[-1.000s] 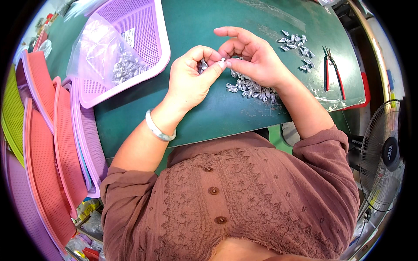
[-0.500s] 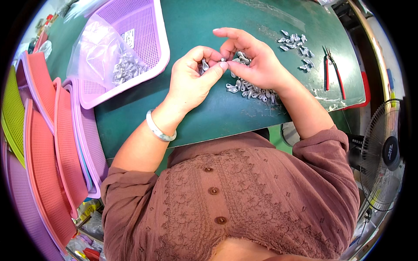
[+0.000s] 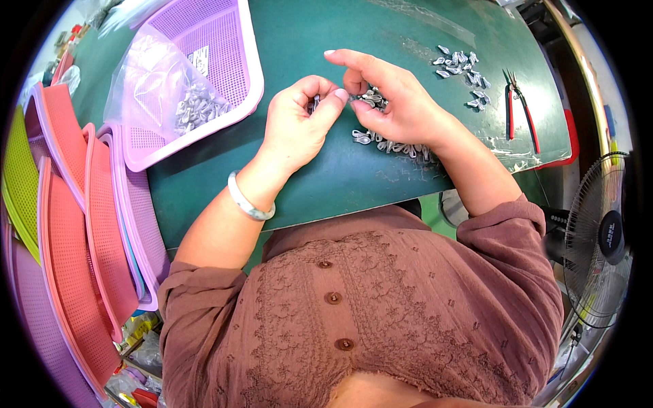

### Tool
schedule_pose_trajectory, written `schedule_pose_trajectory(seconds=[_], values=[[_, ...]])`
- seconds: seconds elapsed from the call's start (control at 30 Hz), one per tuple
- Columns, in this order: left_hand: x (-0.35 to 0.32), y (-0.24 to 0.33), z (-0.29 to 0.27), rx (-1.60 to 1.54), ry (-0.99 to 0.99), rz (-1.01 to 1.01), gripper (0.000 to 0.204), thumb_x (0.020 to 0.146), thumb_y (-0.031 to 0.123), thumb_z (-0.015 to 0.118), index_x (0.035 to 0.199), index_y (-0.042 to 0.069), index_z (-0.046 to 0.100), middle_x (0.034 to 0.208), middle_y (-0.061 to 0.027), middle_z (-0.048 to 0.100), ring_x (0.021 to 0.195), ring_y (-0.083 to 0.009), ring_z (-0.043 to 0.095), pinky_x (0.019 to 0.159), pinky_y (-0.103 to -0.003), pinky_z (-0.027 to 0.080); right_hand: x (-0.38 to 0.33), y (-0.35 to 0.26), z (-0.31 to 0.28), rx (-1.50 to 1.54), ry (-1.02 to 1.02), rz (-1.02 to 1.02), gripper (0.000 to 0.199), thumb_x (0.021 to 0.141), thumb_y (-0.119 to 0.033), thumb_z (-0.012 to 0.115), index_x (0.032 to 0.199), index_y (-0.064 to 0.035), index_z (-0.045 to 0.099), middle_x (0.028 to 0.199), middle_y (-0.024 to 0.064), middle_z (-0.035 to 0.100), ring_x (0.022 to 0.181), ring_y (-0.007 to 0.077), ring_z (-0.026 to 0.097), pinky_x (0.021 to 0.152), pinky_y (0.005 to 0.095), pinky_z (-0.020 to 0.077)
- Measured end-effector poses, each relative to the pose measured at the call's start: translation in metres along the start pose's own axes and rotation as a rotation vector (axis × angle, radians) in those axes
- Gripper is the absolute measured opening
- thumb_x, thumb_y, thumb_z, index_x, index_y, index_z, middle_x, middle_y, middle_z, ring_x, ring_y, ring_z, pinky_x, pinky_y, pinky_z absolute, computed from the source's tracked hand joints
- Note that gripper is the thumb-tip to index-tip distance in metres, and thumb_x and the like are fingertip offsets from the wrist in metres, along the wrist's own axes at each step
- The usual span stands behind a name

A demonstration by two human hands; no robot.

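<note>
My left hand [image 3: 304, 117] is closed, thumb against curled fingers, round a small grey teardrop-shaped piece [image 3: 313, 103] that shows only in part. Just right of it, my right hand [image 3: 394, 102] has its thumb and bent fingers drawn together at the left thumb's tip, with the index finger stretched out above. What lies between the right fingertips is too small and covered to make out. A pile of similar grey looped pieces [image 3: 401, 147] lies on the green table [image 3: 299, 197] under and beside the right hand.
At the left, a purple basket [image 3: 256, 68] holds a clear bag [image 3: 146, 81] of more grey pieces. Several loose pieces [image 3: 457, 64] lie at the far right, near red-handled pliers [image 3: 511, 112]. Stacked baskets [image 3: 68, 238] flank the table; a fan [image 3: 598, 238] stands right.
My right index finger has shifted slightly left and down. The left fingers have closed further over the grey piece, hiding more of it. The small bit between the fingertips is now mostly covered.
</note>
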State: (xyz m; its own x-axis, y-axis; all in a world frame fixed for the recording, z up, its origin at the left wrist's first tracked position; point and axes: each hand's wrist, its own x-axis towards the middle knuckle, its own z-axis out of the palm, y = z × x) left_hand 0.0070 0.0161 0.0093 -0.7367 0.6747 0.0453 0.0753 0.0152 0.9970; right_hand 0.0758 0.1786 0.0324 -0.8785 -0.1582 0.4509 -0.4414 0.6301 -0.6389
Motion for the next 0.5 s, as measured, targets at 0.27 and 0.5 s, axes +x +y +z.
schedule_pose_trajectory(seconds=[0.27, 0.5], values=[[0.0006, 0.0083, -0.0040, -0.400, -0.008, -0.245, 0.011, 0.086, 0.014, 0.056, 0.085, 0.004, 0.061, 0.070, 0.0004, 0.056, 0.057, -0.0047, 0.047, 0.050, -0.017, 0.038, -0.0001, 0.0075, 0.0028, 0.096, 0.068, -0.004, 0.059, 0.070, 0.003, 0.059, 0.125, -0.0074, 0.043, 0.076, 0.0067, 0.055, 0.069, 0.0208, 0.055, 0.065, 0.0314, 0.0465], [0.0011, 0.0056, -0.0042, -0.466, -0.020, -0.241, 0.012, 0.087, 0.016, 0.056, 0.085, 0.005, 0.061, 0.069, 0.0011, 0.056, 0.054, -0.0040, 0.046, 0.047, -0.016, 0.036, 0.0008, 0.0081, 0.0021, 0.124, 0.102, -0.035, 0.057, 0.072, 0.004, 0.060, 0.125, -0.0072, 0.043, 0.077, 0.0065, 0.057, 0.069, 0.0196, 0.057, 0.066, 0.0304, 0.0479]])
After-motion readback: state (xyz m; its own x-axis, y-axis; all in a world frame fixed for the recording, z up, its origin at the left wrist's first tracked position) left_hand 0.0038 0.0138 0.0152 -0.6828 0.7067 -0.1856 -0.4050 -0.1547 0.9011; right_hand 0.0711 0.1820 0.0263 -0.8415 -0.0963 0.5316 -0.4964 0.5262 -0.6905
